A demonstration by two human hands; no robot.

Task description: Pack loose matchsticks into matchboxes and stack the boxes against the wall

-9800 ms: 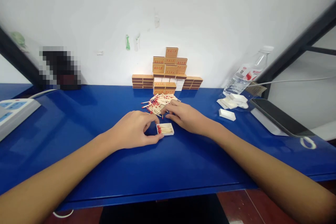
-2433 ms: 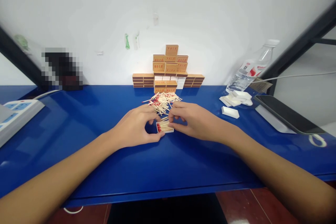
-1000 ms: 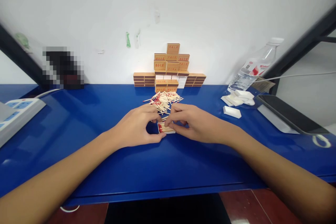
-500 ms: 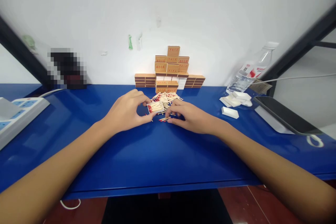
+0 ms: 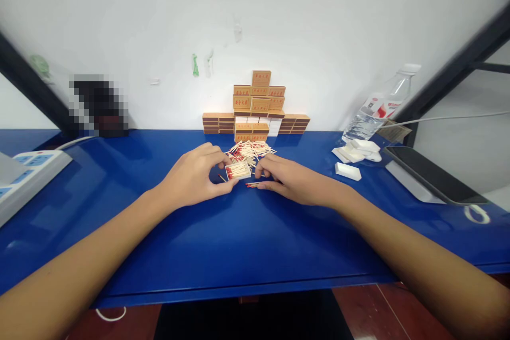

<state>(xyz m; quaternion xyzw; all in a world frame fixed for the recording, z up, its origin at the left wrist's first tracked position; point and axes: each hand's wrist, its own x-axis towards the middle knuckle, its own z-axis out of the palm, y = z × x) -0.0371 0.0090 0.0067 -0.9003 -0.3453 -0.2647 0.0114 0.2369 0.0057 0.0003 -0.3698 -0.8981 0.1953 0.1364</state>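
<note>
My left hand [image 5: 195, 174] grips a small white matchbox tray [image 5: 238, 170] filled with red-tipped matches, thumb and fingers at its left end. The tray sits on the blue table [image 5: 247, 234] just in front of a loose pile of matches [image 5: 251, 150]. My right hand [image 5: 289, 180] rests to the right of the tray, fingers curled over a few loose matches [image 5: 252, 185] lying on the table beside it.
Stacked brown matchboxes [image 5: 257, 109] stand against the white wall. Empty white trays [image 5: 353, 156] lie at the right, near a plastic water bottle [image 5: 376, 109] and a dark phone [image 5: 432, 175]. A white power strip [image 5: 27, 170] sits at the left edge.
My left hand has carried the filled tray away from me toward the match pile and turned it slightly. A few matches now lie loose under my right hand's fingers.
</note>
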